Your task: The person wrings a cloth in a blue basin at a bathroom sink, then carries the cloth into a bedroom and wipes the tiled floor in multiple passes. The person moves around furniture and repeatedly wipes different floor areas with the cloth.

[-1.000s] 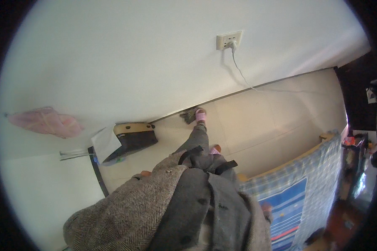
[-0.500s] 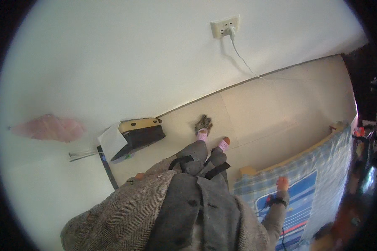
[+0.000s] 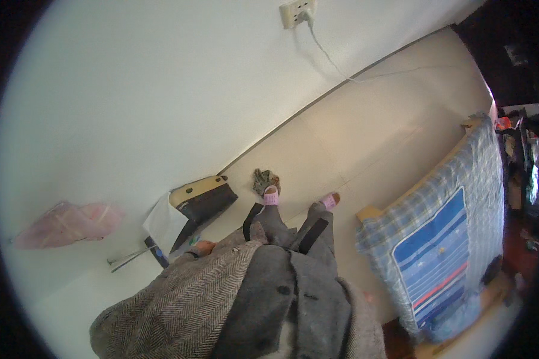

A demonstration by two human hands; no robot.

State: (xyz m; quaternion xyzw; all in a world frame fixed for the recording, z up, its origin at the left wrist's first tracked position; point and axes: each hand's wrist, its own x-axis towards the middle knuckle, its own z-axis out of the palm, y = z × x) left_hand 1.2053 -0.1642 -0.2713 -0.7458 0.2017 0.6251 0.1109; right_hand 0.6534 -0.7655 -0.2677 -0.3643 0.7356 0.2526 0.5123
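My left hand hangs low beside my coat, near a black and tan box on the floor. It is small and blurred, so its finger position is unclear. Only a sliver of my right hand shows past the coat's right edge; its fingers are hidden. A crumpled grey cloth lies on the floor at the toe of my left foot. Pink slippers are on both my feet, the right one set apart from the left.
On the right stands a bed with a plaid cover and a blue striped mat. A pink bag hangs at the left wall. From a wall socket, a white cord runs down to the floor.
My right arm has drawn back from above the bed to beside my coat. My feet have moved apart, and the view has shifted. The left hand shows more beside the box.
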